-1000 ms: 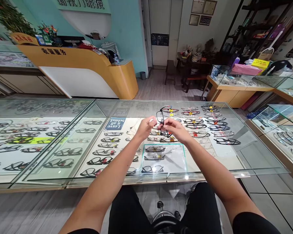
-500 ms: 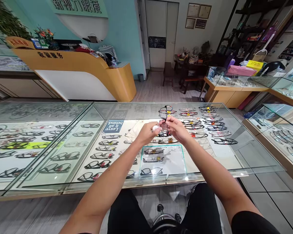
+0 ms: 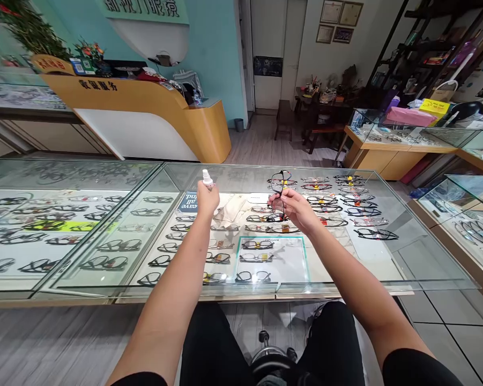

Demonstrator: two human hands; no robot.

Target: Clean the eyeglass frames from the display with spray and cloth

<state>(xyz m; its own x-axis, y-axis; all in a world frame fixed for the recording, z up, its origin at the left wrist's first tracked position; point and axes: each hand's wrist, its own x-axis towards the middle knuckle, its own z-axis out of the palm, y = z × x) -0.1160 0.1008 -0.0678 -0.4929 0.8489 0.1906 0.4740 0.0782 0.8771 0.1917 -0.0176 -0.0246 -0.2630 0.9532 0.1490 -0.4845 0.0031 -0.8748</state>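
Note:
My left hand (image 3: 208, 199) is closed around a small white spray bottle (image 3: 206, 177), its capped top pointing up above the glass counter. In my right hand (image 3: 296, 208) a pair of dark-rimmed eyeglasses (image 3: 282, 182) is pinched between thumb and fingers, turned on end with one lens above the other. Both hands are over the glass display case (image 3: 337, 287), well apart from each other. A crumpled pale cloth (image 3: 233, 208) lies between them on the counter.
Rows of eyeglass frames (image 3: 376, 234) fill the case under the glass. A teal-edged white sheet (image 3: 293, 262) with several glasses is near the front. An orange-and-white reception desk (image 3: 211, 131) stands beyond, and another glass case (image 3: 462, 214) sits at the right.
My left hand has moved away to the left with the white bottle, which now stands upright. My right hand still holds the eyeglasses in about the same place. The view has shifted slightly.

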